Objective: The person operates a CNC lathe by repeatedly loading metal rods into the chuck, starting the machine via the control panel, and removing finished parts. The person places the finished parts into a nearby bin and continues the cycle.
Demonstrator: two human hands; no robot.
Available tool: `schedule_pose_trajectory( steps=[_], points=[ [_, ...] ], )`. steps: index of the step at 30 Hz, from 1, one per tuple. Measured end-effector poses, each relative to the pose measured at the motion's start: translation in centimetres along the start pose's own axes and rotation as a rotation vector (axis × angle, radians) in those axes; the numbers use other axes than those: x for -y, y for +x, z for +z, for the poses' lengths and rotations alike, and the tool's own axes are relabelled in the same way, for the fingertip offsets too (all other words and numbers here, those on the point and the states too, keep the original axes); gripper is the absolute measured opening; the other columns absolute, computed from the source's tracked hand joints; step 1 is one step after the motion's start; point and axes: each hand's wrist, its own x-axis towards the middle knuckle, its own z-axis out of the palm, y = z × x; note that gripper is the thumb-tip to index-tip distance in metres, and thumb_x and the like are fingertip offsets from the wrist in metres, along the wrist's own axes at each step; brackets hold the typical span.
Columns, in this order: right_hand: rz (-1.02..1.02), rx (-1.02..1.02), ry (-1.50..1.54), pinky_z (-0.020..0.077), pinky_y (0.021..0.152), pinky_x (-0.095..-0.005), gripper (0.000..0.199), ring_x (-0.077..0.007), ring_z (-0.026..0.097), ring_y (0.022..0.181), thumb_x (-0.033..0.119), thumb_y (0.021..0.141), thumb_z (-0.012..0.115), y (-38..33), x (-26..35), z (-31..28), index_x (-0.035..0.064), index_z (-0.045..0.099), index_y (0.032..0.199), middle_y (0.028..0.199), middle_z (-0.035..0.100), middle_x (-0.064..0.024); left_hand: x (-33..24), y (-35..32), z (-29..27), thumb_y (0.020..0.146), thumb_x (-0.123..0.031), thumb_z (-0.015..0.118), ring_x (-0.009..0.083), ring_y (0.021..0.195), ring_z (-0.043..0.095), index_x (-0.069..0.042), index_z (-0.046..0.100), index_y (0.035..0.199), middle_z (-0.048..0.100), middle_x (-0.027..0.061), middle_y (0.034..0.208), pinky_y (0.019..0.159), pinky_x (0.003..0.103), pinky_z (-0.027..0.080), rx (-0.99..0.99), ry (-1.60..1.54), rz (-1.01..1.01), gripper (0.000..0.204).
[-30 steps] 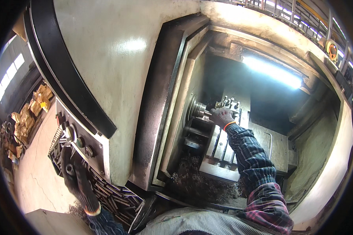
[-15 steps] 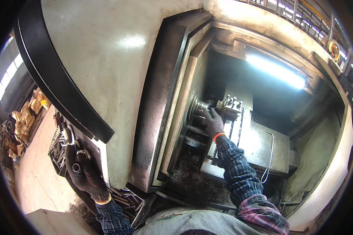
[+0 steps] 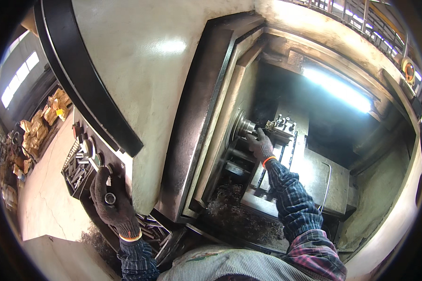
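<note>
My right hand, in a dark knit glove, is at the lathe's chuck, inside the machine. Its fingers are apart just beside the chuck's end; no held part shows, and I cannot tell whether they touch the metal. The tool post, with several upright bolts, stands just right of the fingertips. On the left, my gloved left hand is closed around a short metal sleeve, its round open end facing up. The fingers of that hand reach to the control panel edge, beside a handwheel.
A black basket of metal pieces hangs left of the panel. More bar pieces lie in a tray below. Metal chips cover the machine bed. A lamp lights the enclosure, and a pale hose hangs at its right.
My right hand has drawn slightly down from the chuck's end, and its fingers have spread. The left hand keeps the sleeve at the panel. The whole view has shifted a little.
</note>
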Motion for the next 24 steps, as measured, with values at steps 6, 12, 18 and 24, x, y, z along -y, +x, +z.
schedule_pose_trajectory(
  steps=[6,12,18,24],
  points=[
    [-0.035,-0.094,-0.702,0.0542,0.071,-0.058,0.088,-0.0358,0.074,0.088,0.043,0.091,0.069,0.9,0.2,-6.5,0.0115,0.025,0.161,0.097,0.075,-0.0184,0.8,-0.1,-0.4,0.105,-0.003,0.046,0.0326,0.122,0.061,0.012,0.057,0.132,0.061,0.0223,0.127,0.106,0.049,0.054,0.087,0.142,-0.083,0.033],
    [0.161,0.058,-0.807,0.0559,0.079,-0.0602,0.058,-0.0424,0.072,0.101,0.025,0.094,0.062,4.2,1.5,-6.1,0.0132,0.047,0.149,0.11,0.073,-0.0254,1.9,-0.3,-0.7,0.106,-0.022,0.049,0.0398,0.129,0.057,0.009,0.057,0.136,0.059,0.0223,0.137,0.115,0.057,0.043,0.069,-0.168,-0.194,0.044],
    [-0.492,-0.637,0.287,0.0548,0.094,-0.034,0.047,-0.0179,0.068,0.107,0.006,0.092,0.074,2.9,5.0,-6.0,0.0135,0.061,0.137,0.122,0.072,-0.0088,2.1,0.1,0.2,0.084,0.012,0.068,0.0273,0.109,0.07,-0.002,0.071,0.123,0.072,0.0164,0.119,0.097,0.038,0.056,-0.075,-0.04,0.045,0.042],
    [-0.374,-0.31,0.036,0.0576,0.083,-0.0318,0.058,-0.0176,0.071,0.095,0.017,0.092,0.076,-6.0,5.9,-6.7,0.0108,0.055,0.145,0.132,0.067,-0.0121,-0.4,1.1,-1.1,0.083,0.012,0.068,0.0269,0.11,0.07,0.0,0.068,0.124,0.072,0.014,0.119,0.096,0.037,0.058,0.167,0.108,0.048,0.043]
  ],
)
